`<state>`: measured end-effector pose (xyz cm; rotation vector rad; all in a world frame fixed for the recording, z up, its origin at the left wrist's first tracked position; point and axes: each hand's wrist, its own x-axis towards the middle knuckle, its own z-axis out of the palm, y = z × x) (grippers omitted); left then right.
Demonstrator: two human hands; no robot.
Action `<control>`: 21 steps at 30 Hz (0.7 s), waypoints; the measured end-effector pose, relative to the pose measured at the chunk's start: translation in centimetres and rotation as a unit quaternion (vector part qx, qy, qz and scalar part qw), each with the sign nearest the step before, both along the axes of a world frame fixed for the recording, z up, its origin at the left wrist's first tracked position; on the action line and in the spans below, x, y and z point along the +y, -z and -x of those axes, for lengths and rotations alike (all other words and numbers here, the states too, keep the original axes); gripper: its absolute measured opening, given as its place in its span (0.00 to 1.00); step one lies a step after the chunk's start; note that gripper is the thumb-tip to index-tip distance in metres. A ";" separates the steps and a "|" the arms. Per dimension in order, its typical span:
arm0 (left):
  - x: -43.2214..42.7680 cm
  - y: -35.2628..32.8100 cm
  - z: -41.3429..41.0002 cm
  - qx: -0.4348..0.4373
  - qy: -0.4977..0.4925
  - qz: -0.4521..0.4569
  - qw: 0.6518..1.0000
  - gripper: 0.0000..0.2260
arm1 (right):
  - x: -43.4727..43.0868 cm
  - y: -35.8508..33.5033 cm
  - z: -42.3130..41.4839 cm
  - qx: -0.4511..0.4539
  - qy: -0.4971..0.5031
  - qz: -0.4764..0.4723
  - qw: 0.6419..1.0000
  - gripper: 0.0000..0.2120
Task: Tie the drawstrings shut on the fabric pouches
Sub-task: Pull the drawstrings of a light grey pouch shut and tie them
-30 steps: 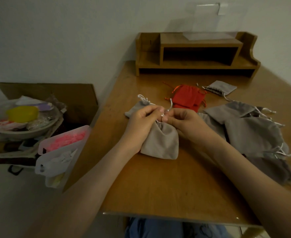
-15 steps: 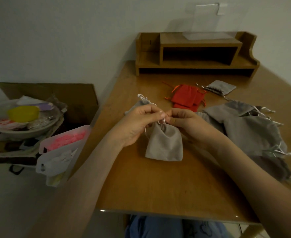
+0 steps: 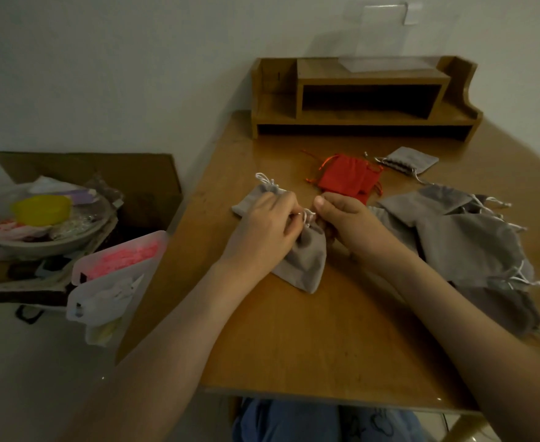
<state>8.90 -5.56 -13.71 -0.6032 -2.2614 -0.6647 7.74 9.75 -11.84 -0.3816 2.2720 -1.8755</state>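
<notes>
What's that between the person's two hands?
In the head view, the white drawstring at the neck of a grey pouch lies between the left hand and right hand, which both pinch it.

One head-worn wide-angle view looks forward and down, close over the tabletop (image 3: pixel 294 339), wall behind.

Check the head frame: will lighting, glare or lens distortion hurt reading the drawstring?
Head view: dim, flat light with only soft shadows; wide-angle bend curves the table edges and the wooden shelf; faint sheen on the tabletop near the red pouches; the drawstring pinched between left hand and right hand is tiny, soft and partly hidden by fingers.
</notes>
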 end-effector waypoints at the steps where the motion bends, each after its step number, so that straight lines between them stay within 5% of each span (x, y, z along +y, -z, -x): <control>1: 0.0 0.1 0.0 0.026 0.010 0.007 1.000 0.04 | 0.0 0.1 0.1 -0.009 0.004 -0.005 1.000 0.12; 9: -0.1 -0.1 0.2 0.111 0.015 0.070 0.991 0.05 | 0.5 -0.3 0.1 -0.076 -0.095 0.048 0.991 0.12; 14: -0.1 0.0 0.4 0.079 0.008 0.097 0.992 0.04 | 0.6 -0.3 0.0 -0.077 -0.071 0.031 0.994 0.13; 21: -0.3 -0.3 0.4 -0.129 0.071 -0.129 0.981 0.03 | 0.9 -0.7 -0.2 -0.091 -0.051 0.010 0.995 0.11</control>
